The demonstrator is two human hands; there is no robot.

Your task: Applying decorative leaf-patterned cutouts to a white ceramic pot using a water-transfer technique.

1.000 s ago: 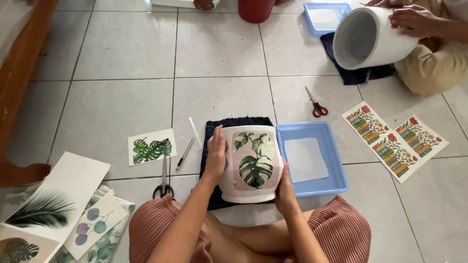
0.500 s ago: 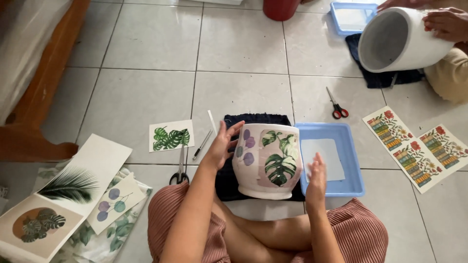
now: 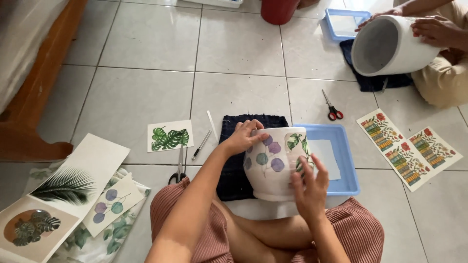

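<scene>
At the far left of the frame I see a wooden bench leg (image 3: 29, 122), and below it a spread of leaf-print paper sheets (image 3: 68, 185) on a patterned cloth. Moving right, a small green leaf cutout (image 3: 169, 136) lies on the tiled floor (image 3: 131, 92), with grey-handled scissors (image 3: 179, 168) and a thin pen (image 3: 201, 145) just beside it. My left hand (image 3: 243, 137) curls its fingers over the rim of the white ceramic pot with purple dots and green leaves (image 3: 274, 163), gripping it. The pot stands at lower centre, on a dark blue cloth (image 3: 234, 165). My right hand (image 3: 309, 187) presses flat, fingers spread, on its side. A light blue plastic tray (image 3: 341, 160) touches the pot's right. Red-handled scissors (image 3: 333, 108) and floral decal sheets (image 3: 409, 148) lie further right. Upper right, another person's hands (image 3: 434, 29) hold a plain white pot (image 3: 390, 46).
</scene>
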